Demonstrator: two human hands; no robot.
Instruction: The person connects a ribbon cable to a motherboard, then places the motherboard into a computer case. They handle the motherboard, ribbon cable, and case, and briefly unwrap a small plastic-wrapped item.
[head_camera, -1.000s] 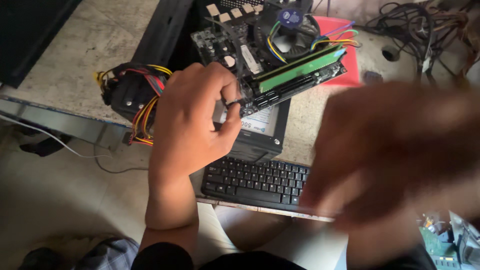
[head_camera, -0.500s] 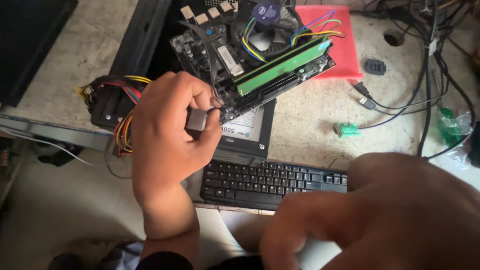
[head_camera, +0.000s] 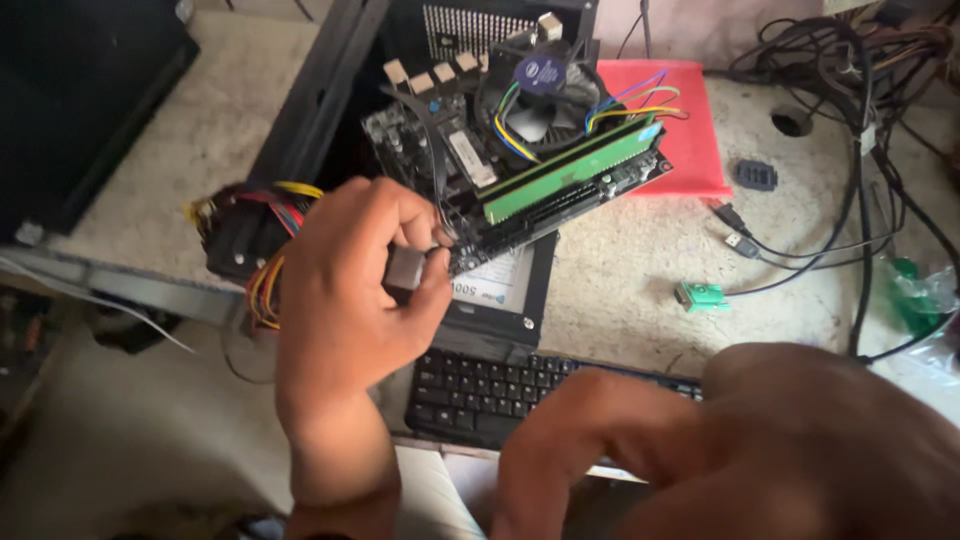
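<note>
Likely a computer repair workshop: a bare green-and-black motherboard at twelve o'clock, tangled black cables at two, black keyboard below.

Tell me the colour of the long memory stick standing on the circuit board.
Green; the memory stick shows best in the head view.

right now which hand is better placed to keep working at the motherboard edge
Left. The left hand already pinches a small grey connector against the motherboard edge. The right hand is low, blurred near the camera over the keyboard, apart from the board.
</note>
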